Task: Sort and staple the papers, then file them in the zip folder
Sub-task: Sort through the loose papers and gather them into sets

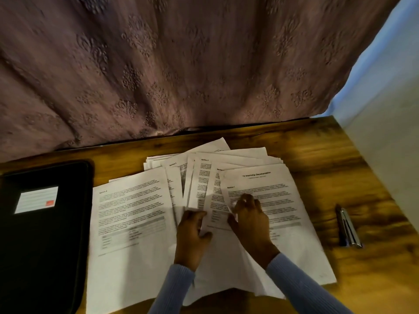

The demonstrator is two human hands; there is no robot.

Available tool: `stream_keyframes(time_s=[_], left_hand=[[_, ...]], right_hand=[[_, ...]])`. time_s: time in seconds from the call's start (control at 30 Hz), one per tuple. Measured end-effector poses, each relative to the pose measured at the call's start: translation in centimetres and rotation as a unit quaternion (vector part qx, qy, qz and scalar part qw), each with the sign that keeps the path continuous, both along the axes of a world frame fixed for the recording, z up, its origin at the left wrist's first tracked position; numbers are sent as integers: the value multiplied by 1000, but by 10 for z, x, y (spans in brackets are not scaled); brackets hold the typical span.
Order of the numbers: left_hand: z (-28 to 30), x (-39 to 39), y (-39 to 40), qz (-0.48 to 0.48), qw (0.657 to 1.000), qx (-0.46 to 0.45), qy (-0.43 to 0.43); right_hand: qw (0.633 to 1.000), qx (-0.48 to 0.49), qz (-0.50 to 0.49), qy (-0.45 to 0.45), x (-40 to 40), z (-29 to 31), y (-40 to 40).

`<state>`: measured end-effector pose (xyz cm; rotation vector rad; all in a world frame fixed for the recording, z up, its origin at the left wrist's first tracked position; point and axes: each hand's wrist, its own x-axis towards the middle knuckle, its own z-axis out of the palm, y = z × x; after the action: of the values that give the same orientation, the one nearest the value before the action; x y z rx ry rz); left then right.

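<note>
Wooden desk (317, 155) under mauve curtain (181, 64); both hands' fingers (249, 200) pinching fanned papers (136, 211), stapler (349, 227) well right.

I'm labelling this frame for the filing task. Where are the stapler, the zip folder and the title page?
stapler (348, 227): head view, middle of its metal body.
zip folder (40, 241): head view, bare black cover below the label.
title page (281, 193): head view, printed area right of the right hand.

Dim, warm light is cast over the counter (317, 150), soft shadows are thrown beneath the hands (192, 234), motion blur is seen throughout, and edges are bowed.
</note>
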<state>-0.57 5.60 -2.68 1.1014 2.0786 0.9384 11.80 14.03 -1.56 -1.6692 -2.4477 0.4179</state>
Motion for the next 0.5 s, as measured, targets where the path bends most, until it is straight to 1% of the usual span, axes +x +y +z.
stream_keyframes(time_s=[0.07,0.1,0.17,0.23,0.33,0.4,0.5], left_hand=[[1,0,0,1,1000,2,-7],[2,0,0,2,1000,1,-14],[3,0,0,5,1000,2,-20],[2,0,-1,5,1000,1,-20],[2,0,-1,9,999,5,-39],[6,2,-1,22,997,19,-67],[18,9,0,65,981,71,-169]], right_hand=[[999,2,7,34,2,6,6],[997,15,-1,69,4,9,8],[987,-8,-52,149,11,18,16],[973,-23,-99,205,17,24,22],[970,25,-100,218,20,25,26],[968,3,-98,231,19,23,25],[975,-13,-63,213,12,18,20]])
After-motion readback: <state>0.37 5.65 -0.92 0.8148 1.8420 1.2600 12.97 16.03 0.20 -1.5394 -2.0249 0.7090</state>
